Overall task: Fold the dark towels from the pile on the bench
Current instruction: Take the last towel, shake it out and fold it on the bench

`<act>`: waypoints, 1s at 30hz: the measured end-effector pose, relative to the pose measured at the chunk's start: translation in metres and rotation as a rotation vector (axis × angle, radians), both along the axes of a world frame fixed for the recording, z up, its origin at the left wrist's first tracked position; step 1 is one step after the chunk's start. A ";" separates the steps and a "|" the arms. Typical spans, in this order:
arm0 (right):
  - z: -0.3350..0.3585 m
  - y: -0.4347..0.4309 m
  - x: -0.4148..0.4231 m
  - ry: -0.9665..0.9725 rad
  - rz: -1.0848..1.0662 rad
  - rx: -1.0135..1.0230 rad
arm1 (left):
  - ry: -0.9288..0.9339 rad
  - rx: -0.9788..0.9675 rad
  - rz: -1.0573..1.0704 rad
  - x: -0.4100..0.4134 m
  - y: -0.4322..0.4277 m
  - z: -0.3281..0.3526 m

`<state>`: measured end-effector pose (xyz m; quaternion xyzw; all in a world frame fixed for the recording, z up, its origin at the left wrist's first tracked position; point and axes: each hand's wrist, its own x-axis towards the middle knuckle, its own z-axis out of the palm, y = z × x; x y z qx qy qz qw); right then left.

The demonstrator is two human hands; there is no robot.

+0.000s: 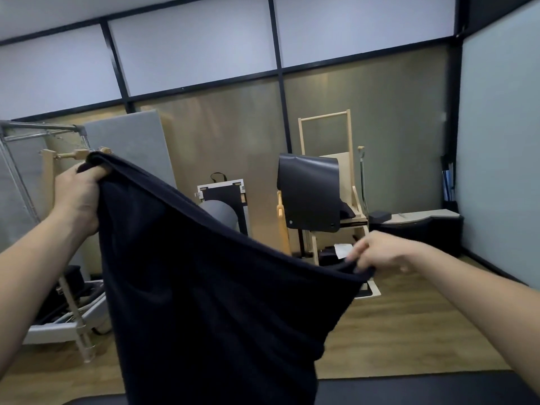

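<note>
A dark towel (216, 287) hangs spread in the air in front of me, its top edge sloping down from upper left to lower right. My left hand (77, 197) grips the towel's upper left corner, held high. My right hand (380, 252) pinches the other top corner, lower and further right. The cloth drops down past the black padded bench (423, 390) along the bottom edge of the view. The pile of towels is not in sight.
A metal-framed exercise apparatus (67, 302) stands at the left. A wooden chair frame with a black pad (309, 194) is at the middle back, a grey ball (222, 211) beside it. A low dark box (418, 226) sits at the right wall. Wooden floor (409, 331) lies between.
</note>
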<state>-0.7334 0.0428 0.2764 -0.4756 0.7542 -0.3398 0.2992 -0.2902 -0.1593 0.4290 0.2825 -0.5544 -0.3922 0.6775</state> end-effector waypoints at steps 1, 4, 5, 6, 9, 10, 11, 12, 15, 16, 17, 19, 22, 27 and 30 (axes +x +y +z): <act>-0.006 -0.001 -0.007 0.292 -0.047 0.066 | -0.011 -0.013 -0.006 0.002 -0.002 0.001; 0.000 0.003 -0.036 0.296 -0.391 -0.123 | -0.103 -0.067 0.007 0.012 -0.007 0.003; 0.007 0.002 -0.050 0.089 -0.537 -0.285 | -0.162 -0.089 0.026 0.015 -0.006 0.001; 0.018 0.004 -0.060 -0.129 -0.658 -0.431 | -0.244 -0.114 0.048 0.017 -0.007 -0.001; 0.048 0.008 -0.080 -0.458 -0.734 -0.598 | -0.465 -0.158 0.090 0.016 -0.004 -0.013; 0.060 0.010 -0.080 -0.537 -0.693 -0.630 | -0.505 -0.160 0.103 0.016 -0.005 -0.016; 0.070 0.011 -0.079 -0.628 -0.648 -0.669 | -0.526 -0.150 0.116 0.015 -0.003 -0.018; 0.081 0.013 -0.076 -0.696 -0.607 -0.722 | -0.542 -0.142 0.121 0.017 -0.006 -0.020; 0.107 0.019 -0.063 -0.748 -0.464 -0.882 | -0.594 -0.125 0.102 0.018 -0.006 -0.023; 0.110 0.020 -0.057 -0.646 -0.387 -0.894 | -0.633 -0.135 0.120 0.018 -0.008 -0.022; 0.110 0.020 -0.054 -0.473 -0.357 -0.873 | -0.680 -0.148 0.143 0.017 -0.003 -0.019; 0.105 0.019 -0.053 0.021 -0.448 -0.733 | -0.748 -0.154 0.201 0.019 -0.001 -0.012; 0.088 0.019 -0.071 0.122 -0.589 -0.764 | -0.824 -0.074 0.289 0.039 -0.004 -0.010; 0.049 0.039 -0.141 -0.153 -0.825 -0.774 | -0.878 0.053 0.578 0.110 -0.021 -0.051; 0.020 0.037 -0.213 -0.041 -0.883 -0.640 | -0.795 0.213 0.624 0.140 -0.042 -0.073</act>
